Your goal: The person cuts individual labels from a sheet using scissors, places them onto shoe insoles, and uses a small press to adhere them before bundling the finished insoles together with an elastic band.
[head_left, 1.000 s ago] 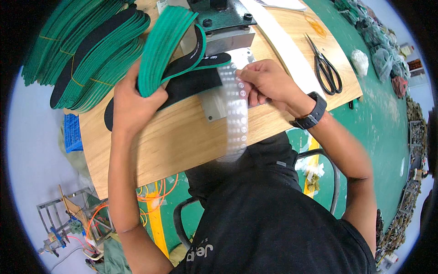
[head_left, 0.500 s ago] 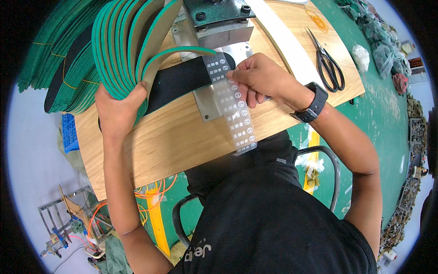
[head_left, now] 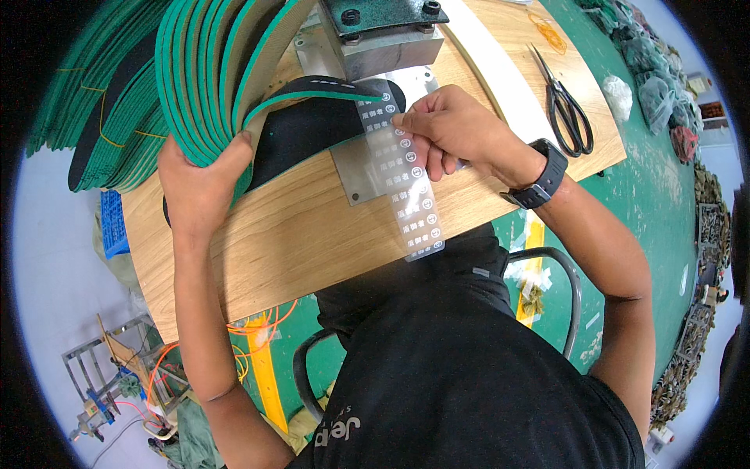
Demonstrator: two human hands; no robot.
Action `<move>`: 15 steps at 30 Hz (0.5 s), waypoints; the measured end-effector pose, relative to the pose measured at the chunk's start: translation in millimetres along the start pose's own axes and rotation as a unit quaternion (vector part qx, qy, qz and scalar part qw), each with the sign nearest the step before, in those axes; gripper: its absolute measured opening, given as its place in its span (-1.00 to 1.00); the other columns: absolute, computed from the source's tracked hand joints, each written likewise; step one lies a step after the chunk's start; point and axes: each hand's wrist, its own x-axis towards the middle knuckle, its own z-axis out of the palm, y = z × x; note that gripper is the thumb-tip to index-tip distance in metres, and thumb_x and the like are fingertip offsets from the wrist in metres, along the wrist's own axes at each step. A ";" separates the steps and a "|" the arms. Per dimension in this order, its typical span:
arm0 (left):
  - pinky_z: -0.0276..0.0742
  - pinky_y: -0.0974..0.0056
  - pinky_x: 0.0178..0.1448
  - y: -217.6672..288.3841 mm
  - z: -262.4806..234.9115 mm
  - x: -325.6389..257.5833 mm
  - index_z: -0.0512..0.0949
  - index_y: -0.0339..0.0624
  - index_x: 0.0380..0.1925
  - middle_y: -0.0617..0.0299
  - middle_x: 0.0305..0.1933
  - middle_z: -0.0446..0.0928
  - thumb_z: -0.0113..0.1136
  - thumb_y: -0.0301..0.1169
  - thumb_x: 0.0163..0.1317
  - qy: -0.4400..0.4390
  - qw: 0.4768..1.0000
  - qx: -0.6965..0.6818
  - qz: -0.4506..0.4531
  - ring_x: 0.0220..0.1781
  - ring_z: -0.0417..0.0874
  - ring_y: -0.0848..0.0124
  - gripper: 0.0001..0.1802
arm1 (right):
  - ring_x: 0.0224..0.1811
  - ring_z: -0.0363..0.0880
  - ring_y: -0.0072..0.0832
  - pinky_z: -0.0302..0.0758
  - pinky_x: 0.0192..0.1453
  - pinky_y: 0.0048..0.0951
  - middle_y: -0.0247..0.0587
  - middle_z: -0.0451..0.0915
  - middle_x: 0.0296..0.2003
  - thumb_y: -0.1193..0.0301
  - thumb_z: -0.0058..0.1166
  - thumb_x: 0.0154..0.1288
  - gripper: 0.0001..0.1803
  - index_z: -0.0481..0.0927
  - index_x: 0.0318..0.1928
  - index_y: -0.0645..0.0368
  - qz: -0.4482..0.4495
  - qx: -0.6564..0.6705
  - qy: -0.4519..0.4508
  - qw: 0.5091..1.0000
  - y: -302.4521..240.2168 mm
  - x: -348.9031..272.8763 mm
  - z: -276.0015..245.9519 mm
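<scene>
My left hand [head_left: 199, 187] is wrapped round the lower end of a fanned stack of insoles [head_left: 205, 78] with green edges and tan and dark faces. One black insole [head_left: 301, 141] extends right from that grip, its rounded end over a metal plate [head_left: 355, 176]. Above it bends another green-edged insole [head_left: 312, 95], with small white marks on its dark face. Between thumb and fingertips, my right hand [head_left: 465, 133] pinches a clear film strip [head_left: 410, 191] with rows of white print. The strip's upper end overlaps the black insole's end; its lower end hangs past the table edge.
A metal press block [head_left: 383, 47] with bolts stands just beyond the plate. Black-handled scissors [head_left: 566, 113], a white curved strip [head_left: 500, 70] and orange bands [head_left: 548, 35] lie on the right of the wooden table [head_left: 258, 273]. Tied insole bundles [head_left: 109, 102] fill the far left.
The bent upper insole has tipped and come down over the strip's top, bringing its marked dark face into sight. Both hands keep their grips. The whole view has shifted slightly.
</scene>
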 end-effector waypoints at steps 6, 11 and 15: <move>0.46 0.37 -0.06 -2.3 -2.0 0.0 0.57 -0.29 -0.26 0.25 -0.26 0.59 0.33 -0.48 -0.05 -0.014 0.998 0.035 -0.042 -0.25 0.54 0.53 -0.70 | -0.78 0.52 -0.62 0.33 -0.78 -0.73 -0.24 0.56 -0.71 0.31 -0.02 0.38 -0.66 0.55 -0.50 0.28 0.008 -0.002 -0.002 1.000 -1.3 -0.1 -1.1; 0.47 0.39 -0.16 -1.7 0.6 -1.5 0.57 -0.28 -0.34 0.27 -0.38 0.60 0.31 -0.45 -0.07 0.009 0.999 0.005 -0.034 -0.36 0.54 0.55 -0.75 | -0.78 0.52 -0.62 0.33 -0.78 -0.72 -0.23 0.56 -0.71 0.32 -0.01 0.38 -0.67 0.55 -0.48 0.29 0.017 0.018 -0.006 1.000 -2.1 0.0 0.9; 0.47 0.40 -0.21 1.6 1.6 -1.1 0.56 -0.28 -0.38 0.28 -0.44 0.60 0.30 -0.43 -0.08 0.011 1.000 -0.006 -0.017 -0.42 0.53 0.57 -0.77 | -0.78 0.52 -0.62 0.32 -0.78 -0.71 -0.23 0.56 -0.70 0.32 -0.02 0.38 -0.67 0.55 -0.48 0.29 0.021 0.024 -0.014 0.999 -1.8 1.0 -0.6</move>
